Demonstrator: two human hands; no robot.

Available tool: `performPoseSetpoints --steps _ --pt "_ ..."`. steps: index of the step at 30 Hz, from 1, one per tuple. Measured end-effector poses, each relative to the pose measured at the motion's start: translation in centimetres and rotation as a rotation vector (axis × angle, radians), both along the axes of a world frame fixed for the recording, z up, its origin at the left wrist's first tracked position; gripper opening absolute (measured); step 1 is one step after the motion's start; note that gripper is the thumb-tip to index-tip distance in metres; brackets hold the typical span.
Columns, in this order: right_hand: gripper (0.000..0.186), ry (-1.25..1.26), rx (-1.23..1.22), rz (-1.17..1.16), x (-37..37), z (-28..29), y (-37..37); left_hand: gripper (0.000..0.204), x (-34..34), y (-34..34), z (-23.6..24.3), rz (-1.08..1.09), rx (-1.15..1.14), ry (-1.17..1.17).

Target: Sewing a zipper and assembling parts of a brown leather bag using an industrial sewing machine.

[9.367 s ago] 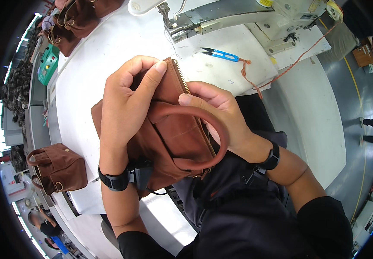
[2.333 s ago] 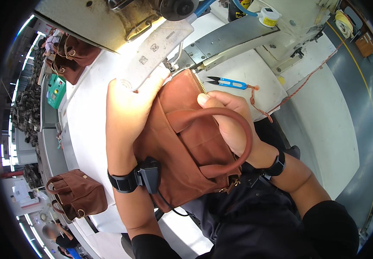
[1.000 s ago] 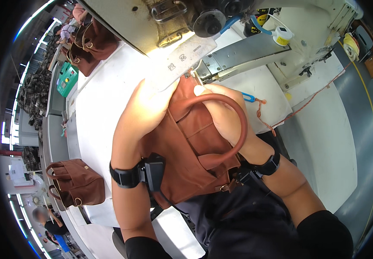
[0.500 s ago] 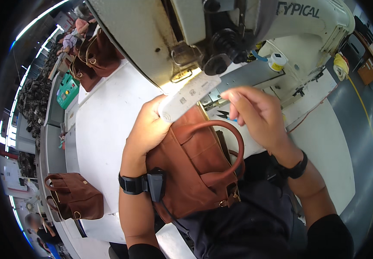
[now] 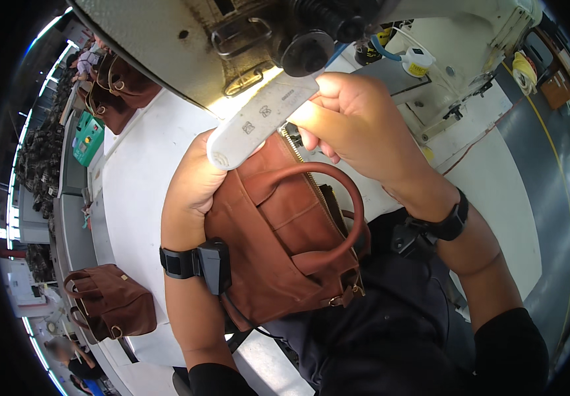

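A brown leather handbag (image 5: 265,244) lies tilted across the table edge and my lap. It has rounded handles and a gold-toothed zipper (image 5: 293,142) along its opening. My left hand (image 5: 192,175) grips the bag's far left side, with its fingertips hidden under a pale, rounded bar (image 5: 258,122). That bar hangs beneath the sewing machine head (image 5: 166,39), beside a lit lamp. My right hand (image 5: 357,119) is raised at the bar's right end, fingers curled and thumb pressed in. Whatever it may pinch is hidden.
Another brown handbag (image 5: 110,300) stands at the table's left edge, and more brown bags (image 5: 123,86) sit at the far left. Behind my right hand is a small white bottle (image 5: 418,61) on the machine bed. A green box (image 5: 88,138) stands left of the white tabletop (image 5: 146,171).
My right hand has moved up and left to the bar's right end, and its fingers have closed. The view has shifted slightly; my left hand stays on the handbag.
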State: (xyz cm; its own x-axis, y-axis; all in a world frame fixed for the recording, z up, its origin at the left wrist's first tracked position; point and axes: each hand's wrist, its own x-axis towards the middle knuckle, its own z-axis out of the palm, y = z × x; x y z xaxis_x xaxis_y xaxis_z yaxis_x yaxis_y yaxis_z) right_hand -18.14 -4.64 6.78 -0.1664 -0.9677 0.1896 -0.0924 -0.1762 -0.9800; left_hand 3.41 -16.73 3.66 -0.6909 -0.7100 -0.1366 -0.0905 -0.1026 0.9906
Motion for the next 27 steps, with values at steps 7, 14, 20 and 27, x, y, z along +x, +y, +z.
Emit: performPoseSetpoints --steps 7,14,20,27 --pt "0.033 0.081 -0.001 -0.118 0.8 -1.0 -0.5 0.042 -0.6 0.1 0.2 0.043 0.082 -0.009" --pt "0.034 0.178 -0.059 -0.188 1.0 -2.1 -0.7 0.041 -0.5 0.1 0.5 0.047 0.049 -0.013" --pt "0.036 0.287 -0.114 -0.234 1.1 -2.9 -1.1 0.039 -0.4 -0.1 0.2 0.039 0.042 0.007" --pt "0.032 0.391 -0.246 -0.262 0.9 -3.3 -1.4 0.046 -0.6 0.0 0.2 0.066 0.079 0.032"
